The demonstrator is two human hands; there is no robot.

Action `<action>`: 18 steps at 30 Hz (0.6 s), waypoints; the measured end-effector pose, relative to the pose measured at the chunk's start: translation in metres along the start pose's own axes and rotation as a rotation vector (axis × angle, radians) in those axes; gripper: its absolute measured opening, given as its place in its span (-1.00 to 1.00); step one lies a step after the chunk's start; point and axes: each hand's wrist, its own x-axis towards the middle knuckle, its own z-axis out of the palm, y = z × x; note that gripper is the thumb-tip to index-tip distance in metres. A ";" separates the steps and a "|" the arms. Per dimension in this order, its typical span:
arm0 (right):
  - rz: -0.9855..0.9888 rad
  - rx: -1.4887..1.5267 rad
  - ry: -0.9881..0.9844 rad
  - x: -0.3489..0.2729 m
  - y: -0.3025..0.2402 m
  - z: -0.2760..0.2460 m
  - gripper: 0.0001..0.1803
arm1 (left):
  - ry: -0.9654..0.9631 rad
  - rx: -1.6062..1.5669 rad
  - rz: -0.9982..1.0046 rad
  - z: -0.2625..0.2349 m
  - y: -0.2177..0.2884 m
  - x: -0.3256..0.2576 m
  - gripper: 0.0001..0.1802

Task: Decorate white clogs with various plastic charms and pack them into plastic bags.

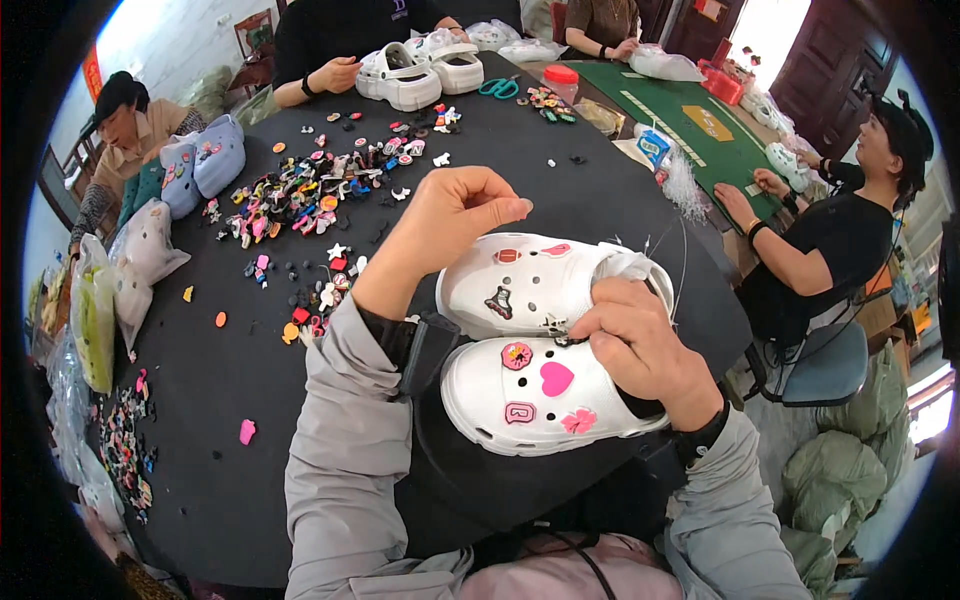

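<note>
At the near side of the table (200, 410), white clogs (545, 408) are gripped along adjoining sides by the right hand (635, 340); any hold by the left hand (450, 220) cannot be determined. Light, springy foam is presumed; side grip is advised.

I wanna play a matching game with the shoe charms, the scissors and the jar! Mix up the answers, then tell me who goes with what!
Things:
1. heart charm
2. football charm
3. scissors
4. jar

Matches:
A. has a red lid
B. on the white clog farther from the person
C. has teal handles
D. on the white clog nearer the person

Right pairs: 1-D, 2-B, 3-C, 4-A
</note>
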 end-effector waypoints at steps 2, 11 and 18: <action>-0.034 -0.037 -0.002 -0.002 -0.001 -0.001 -0.90 | -0.037 0.030 0.005 -0.005 0.012 -0.003 -0.86; -0.013 0.094 -0.028 0.000 -0.005 0.004 -0.86 | -0.220 0.144 0.032 0.008 0.026 -0.014 -0.80; 0.003 0.075 -0.030 0.001 -0.005 0.002 -0.83 | -0.320 0.222 -0.007 0.003 0.030 -0.016 -0.82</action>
